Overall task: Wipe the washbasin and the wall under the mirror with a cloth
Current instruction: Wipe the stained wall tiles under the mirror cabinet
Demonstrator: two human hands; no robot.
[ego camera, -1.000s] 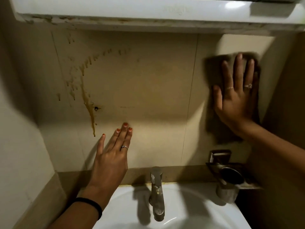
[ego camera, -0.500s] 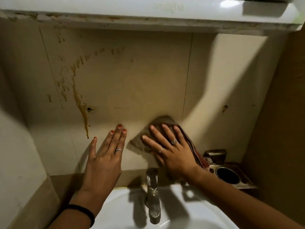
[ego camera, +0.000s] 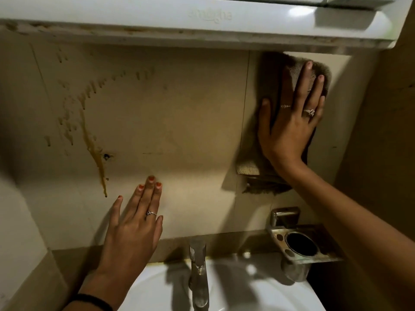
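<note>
Cloth [ego camera: 298, 72] is up high on the wall [ego camera: 179, 108], way right of the tap [ego camera: 198, 272] and tucked right under the white cabinet edge [ego camera: 157, 21]. It's brownish and folded, and its lower end hangs down the wall to just above the metal holder [ego camera: 303, 245]. Right hand [ego camera: 289, 122] is flat on top of it, fingers spread and pointing up, palm pressing the cloth against the tile, so the grip is more a flat push than a pinch. Two rings show on that hand.

Left hand [ego camera: 132, 232] is flat on the wall too, up and left of the tap, fingers together and pointing up, nothing under it. One ring on it, orange nail polish, and a black band [ego camera: 94, 300] round the wrist.

Wall is pretty grubby: a long orange-brown drip stain [ego camera: 96, 153] runs down up and left of the tap, with a scatter of smaller drip marks above it and a small dark hole [ego camera: 106, 156] just beside it. The stain's lower tip ends just left of the left hand's fingertips.

Basin [ego camera: 258, 295] is white and sits right below the tap. The holder is fixed to the wall right of the tap, with a round opening on top and looking tarnished.
</note>
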